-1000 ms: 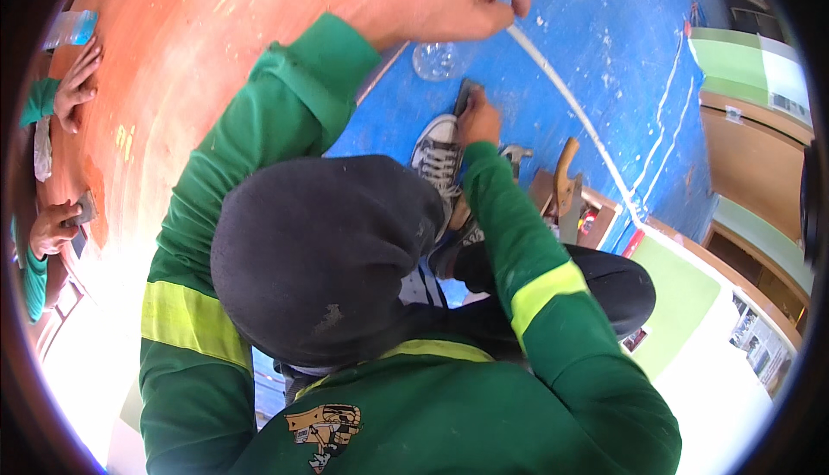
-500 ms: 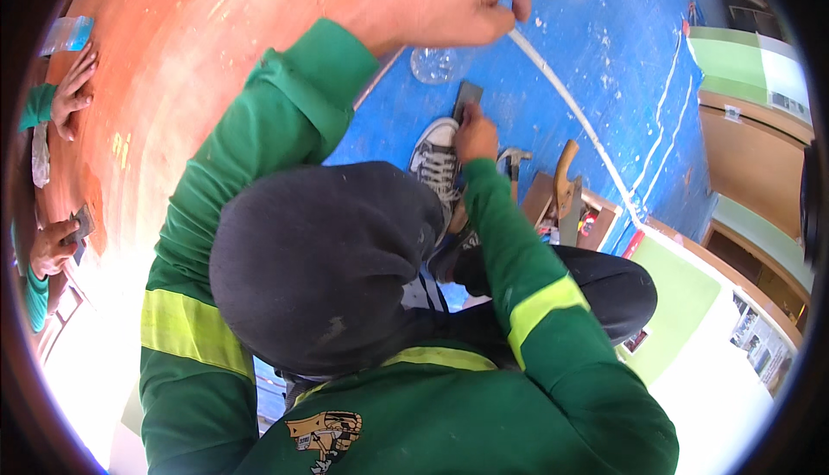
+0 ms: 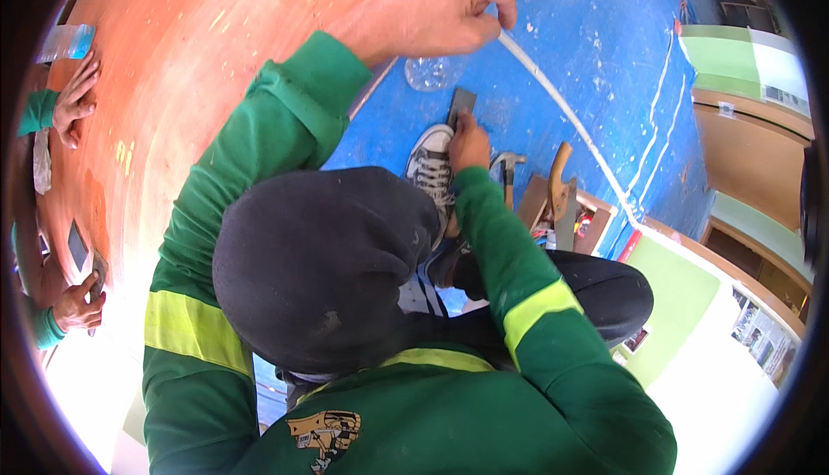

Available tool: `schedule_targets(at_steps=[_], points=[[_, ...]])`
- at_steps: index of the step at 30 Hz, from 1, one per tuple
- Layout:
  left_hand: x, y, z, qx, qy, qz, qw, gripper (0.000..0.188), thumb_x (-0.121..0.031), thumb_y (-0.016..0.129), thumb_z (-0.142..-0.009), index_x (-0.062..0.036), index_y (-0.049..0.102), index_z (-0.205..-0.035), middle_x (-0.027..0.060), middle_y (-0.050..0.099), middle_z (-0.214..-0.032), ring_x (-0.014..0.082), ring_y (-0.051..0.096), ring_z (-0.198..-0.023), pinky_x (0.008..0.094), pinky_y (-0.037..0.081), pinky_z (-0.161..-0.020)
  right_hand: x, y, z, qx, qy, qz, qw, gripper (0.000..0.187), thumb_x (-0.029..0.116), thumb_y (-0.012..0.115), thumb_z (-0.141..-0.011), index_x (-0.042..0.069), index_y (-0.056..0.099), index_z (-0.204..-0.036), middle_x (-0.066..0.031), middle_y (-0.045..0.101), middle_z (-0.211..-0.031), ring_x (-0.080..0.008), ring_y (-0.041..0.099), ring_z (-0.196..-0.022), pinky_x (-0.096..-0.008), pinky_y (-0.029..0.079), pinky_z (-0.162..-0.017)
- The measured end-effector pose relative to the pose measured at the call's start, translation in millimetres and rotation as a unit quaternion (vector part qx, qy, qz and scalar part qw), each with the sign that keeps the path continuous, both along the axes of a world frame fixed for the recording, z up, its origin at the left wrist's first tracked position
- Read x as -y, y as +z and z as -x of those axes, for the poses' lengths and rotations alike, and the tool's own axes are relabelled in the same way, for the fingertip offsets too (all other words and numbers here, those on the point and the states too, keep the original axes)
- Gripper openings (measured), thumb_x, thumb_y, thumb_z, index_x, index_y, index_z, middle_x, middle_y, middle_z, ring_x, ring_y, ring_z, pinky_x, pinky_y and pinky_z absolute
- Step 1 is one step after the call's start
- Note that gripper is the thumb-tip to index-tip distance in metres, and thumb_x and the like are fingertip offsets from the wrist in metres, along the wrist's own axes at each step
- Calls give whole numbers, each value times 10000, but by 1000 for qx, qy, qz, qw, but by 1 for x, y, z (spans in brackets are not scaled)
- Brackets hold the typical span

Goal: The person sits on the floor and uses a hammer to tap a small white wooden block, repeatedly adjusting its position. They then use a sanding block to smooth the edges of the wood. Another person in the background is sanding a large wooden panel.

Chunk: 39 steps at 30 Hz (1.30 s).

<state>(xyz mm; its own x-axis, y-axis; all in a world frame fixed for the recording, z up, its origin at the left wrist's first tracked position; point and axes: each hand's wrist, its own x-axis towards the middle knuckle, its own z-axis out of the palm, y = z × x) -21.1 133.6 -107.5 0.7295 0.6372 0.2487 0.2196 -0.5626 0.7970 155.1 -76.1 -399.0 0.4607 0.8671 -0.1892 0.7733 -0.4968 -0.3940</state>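
My left hand (image 3: pixel 445 10) is raised at the top middle over the edge of an orange-brown wooden panel (image 3: pixel 199 60). Its fingers are curled together, and what they hold, if anything, is hidden. Below it a clear plastic bottle or cup (image 3: pixel 425 73) is partly visible on the blue floor. My right hand (image 3: pixel 469 142) grips a flat, dark grey rectangular piece (image 3: pixel 463 102) just beside the toe of my black and white sneaker (image 3: pixel 429 168). A hammer (image 3: pixel 508 173) lies close to the right of that hand.
A wooden box (image 3: pixel 594 224) of tools and a wooden-handled saw (image 3: pixel 561 186) are at my right. A pale strip (image 3: pixel 553 91) crosses the blue floor (image 3: pixel 596 34). At far left, a co-worker's hands (image 3: pixel 76 104) are on the panel, one holding a dark block (image 3: pixel 98 275); a bottle (image 3: pixel 67 43) is nearby.
The co-worker's lower hand has shifted nearer and to the right with its dark block, and a dark rectangle now shows above it. My own hands keep almost the same pose; the view shifts slightly.
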Motion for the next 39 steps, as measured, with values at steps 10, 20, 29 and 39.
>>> schedule_targets(at_steps=[10, 20, 29, 39], points=[[-10, 13, 3, 8, -13, 37, 999, 194, -119, 652, -838, -44, 773, -970, 224, 714, -770, 380, 710, -701, 465, 566, -675, -5, 0, -6, -37, -6, 7, 999, 334, 243, 477, -1078, 103, 678, -1306, -337, 709, -1091, -546, 671, -1017, -635, 520, -857], [-11, 5, 2, 17, -17, 9, 1000, 209, -145, 658, -838, -51, 777, -982, 215, 730, -795, 373, 734, -748, 463, 581, -713, 5, -2, -4, -14, 23, -46, 999, 299, 254, 492, -1087, 106, 683, -1263, -319, 711, -986, -532, 678, -948, -627, 521, -829], [-13, 3, 0, 34, -16, -36, 999, 208, -140, 645, -843, -57, 779, -979, 227, 731, -813, 410, 724, -766, 475, 586, -730, -8, 1, -12, -42, 7, 4, 999, 330, 266, 530, -1066, 121, 684, -1320, -324, 710, -1041, -536, 680, -981, -611, 540, -849], [-9, -12, -4, 16, -14, 3, 1000, 198, -93, 635, -843, -63, 764, -991, 63, 465, -560, 137, 468, -504, 367, 357, -507, -21, 11, -5, -28, 6, -24, 999, 308, 249, 499, -1082, 85, 691, -1259, -311, 718, -1006, -527, 681, -965, -603, 533, -840]])
